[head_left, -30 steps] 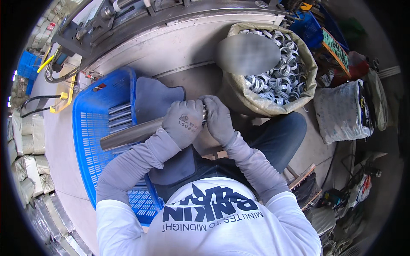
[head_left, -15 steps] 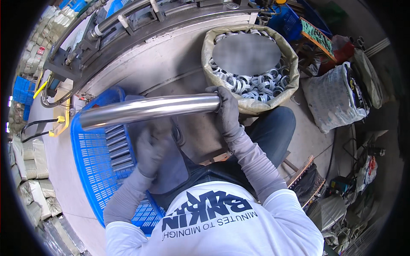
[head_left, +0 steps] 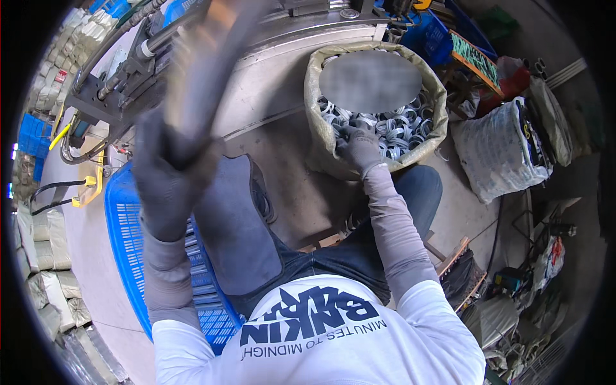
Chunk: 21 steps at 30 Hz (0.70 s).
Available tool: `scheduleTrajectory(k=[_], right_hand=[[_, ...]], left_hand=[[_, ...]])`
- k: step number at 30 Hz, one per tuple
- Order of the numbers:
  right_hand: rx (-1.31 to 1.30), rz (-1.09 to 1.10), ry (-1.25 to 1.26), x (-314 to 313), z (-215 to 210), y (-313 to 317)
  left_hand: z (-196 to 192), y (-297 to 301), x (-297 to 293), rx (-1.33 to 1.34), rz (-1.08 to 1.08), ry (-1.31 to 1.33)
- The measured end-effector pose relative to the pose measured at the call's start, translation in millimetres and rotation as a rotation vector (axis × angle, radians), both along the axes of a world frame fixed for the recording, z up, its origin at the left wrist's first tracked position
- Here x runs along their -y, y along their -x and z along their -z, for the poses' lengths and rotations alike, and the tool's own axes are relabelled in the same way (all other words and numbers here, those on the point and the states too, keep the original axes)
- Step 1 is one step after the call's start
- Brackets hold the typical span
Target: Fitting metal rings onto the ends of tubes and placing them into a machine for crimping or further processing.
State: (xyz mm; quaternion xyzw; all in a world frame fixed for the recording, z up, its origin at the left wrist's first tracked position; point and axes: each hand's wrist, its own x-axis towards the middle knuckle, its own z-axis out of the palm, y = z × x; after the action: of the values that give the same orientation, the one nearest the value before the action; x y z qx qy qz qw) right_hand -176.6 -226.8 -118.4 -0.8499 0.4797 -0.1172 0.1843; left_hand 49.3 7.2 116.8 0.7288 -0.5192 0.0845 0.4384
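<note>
Basket [head_left: 120, 215] sits close on the left, likely for reach. Left hand [head_left: 165, 183]: fingers clamped on blurred tube [head_left: 208, 70], near end, seemingly keeping it clear. Right hand [head_left: 361, 149] in sack's [head_left: 312, 90] rings [head_left: 401, 131]; from here can't tell if fingers grip any.

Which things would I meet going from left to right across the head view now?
Stacked wrapped packages, gloved left hand holding a long blurred object, grey pad, gloved right hand at the silvery rings, pale stuffed bag.
</note>
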Motion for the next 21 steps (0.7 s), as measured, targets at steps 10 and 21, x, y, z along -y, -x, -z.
scheduleTrajectory(k=[10,21], right_hand=[[1.138,0.1,-0.866,4.3,-30.6,22.3],[0.976,-0.347,-0.447,-53.6,-72.7,-16.4]], left_hand=[[99.9,6.2,-15.3,0.242,0.152,-0.498],[105.0,10.2,-14.3,0.287,0.185,-0.548]])
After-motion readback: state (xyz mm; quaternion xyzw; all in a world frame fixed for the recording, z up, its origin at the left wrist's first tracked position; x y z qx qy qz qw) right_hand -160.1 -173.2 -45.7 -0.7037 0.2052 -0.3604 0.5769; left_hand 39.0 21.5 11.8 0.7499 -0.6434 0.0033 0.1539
